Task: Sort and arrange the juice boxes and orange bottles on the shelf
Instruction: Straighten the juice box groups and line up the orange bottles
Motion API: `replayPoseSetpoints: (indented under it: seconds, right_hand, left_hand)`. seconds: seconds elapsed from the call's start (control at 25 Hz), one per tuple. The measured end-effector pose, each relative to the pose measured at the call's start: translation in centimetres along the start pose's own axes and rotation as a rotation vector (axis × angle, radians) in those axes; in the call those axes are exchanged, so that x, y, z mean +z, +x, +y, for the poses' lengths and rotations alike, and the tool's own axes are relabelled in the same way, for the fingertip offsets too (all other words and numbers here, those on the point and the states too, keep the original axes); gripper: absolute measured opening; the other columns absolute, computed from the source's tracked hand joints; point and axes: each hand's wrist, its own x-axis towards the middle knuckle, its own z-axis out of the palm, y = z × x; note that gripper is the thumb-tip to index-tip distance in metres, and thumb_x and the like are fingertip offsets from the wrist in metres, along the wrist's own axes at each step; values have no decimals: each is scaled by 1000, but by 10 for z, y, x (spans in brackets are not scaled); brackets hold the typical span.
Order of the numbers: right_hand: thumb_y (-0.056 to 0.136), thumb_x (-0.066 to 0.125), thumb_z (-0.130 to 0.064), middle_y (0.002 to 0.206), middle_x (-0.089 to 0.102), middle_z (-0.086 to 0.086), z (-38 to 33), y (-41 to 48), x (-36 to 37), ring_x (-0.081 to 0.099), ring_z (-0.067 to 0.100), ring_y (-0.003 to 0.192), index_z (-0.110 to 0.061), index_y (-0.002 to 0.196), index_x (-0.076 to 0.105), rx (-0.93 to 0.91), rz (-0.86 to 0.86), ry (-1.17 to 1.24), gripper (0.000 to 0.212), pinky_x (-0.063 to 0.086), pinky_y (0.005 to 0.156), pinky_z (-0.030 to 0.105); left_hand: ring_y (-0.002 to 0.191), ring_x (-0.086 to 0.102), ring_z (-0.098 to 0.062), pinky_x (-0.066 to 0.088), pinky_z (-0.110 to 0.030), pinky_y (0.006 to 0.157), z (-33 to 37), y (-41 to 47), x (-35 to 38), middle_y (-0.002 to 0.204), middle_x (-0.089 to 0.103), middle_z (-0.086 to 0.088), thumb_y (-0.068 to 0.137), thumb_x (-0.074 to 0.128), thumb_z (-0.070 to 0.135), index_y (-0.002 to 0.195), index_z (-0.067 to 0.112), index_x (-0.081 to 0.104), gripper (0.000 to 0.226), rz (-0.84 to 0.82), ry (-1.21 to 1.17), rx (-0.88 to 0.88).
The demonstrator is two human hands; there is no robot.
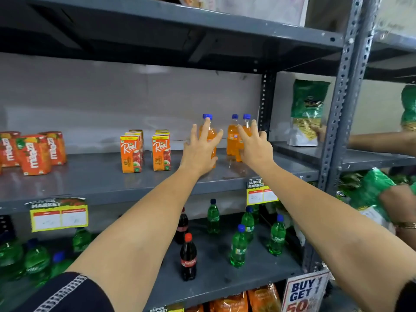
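Observation:
Three orange bottles with blue caps stand at the right end of the grey middle shelf (96,179). My left hand (199,152) is spread open against the front of the left orange bottle (209,134), fingers apart. My right hand (254,148) is spread open in front of the other two orange bottles (231,137), partly hiding them. Two short rows of orange "Real" juice boxes (131,154) (161,153) stand left of the bottles. A group of orange "Maaza" juice boxes (33,154) sits at the far left, slightly askew.
The lower shelf holds several green bottles (238,246) and two cola bottles (188,257). Yellow price tags (59,213) hang on the shelf edge. A perforated upright post (344,91) bounds the bay. Beyond it, another person's hands (396,199) handle green packets (307,111).

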Motion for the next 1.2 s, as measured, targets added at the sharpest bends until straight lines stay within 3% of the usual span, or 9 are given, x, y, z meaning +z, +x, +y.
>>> replayPoseSetpoints:
  seconds: [0.12,0.24,0.36,0.52,0.92,1.2]
  right_hand:
    - [84,68,-17,160,10,20,10,10,14,48,46,117,-32,145,26,4,-61,7,76,53,67,40]
    - [86,70,-17,160,-4,22,12,19,29,44,50,125,-37,147,18,-13,-151,81,83,55,78,43]
    - [88,70,-15,159,-15,23,15,29,40,51,48,122,-39,150,14,17,-245,170,87,55,85,45]
    - [88,69,-15,160,-11,24,20,40,48,64,42,105,-34,150,19,-37,-256,231,82,58,82,44]
    - [84,74,-24,161,-3,21,36,41,43,58,42,118,-32,149,21,-107,-271,266,85,53,91,42]
    - [85,73,-23,161,-9,20,44,43,47,58,40,119,-35,150,17,-137,-300,291,86,52,92,41]
  left_hand:
    - [140,12,-46,50,-50,93,6,3,11,157,-21,-9,82,72,30,146,32,24,80,-13,-63,-59]
    - [131,31,-38,50,-46,92,9,4,20,157,-20,-10,84,71,24,141,27,34,69,-25,-130,-48]
    - [130,32,-36,47,-45,95,8,10,26,158,-17,-9,85,70,27,142,27,34,67,-29,-155,-53]
    - [132,30,-37,46,-46,97,16,24,37,158,-16,-10,84,71,24,141,26,36,67,-34,-154,-78]
    - [136,24,-46,46,-50,99,28,50,62,157,-12,-10,79,76,18,134,25,41,65,-33,-172,-138]
    - [133,29,-45,49,-46,93,32,52,62,158,-10,-14,80,76,18,134,25,40,65,-39,-120,-166]
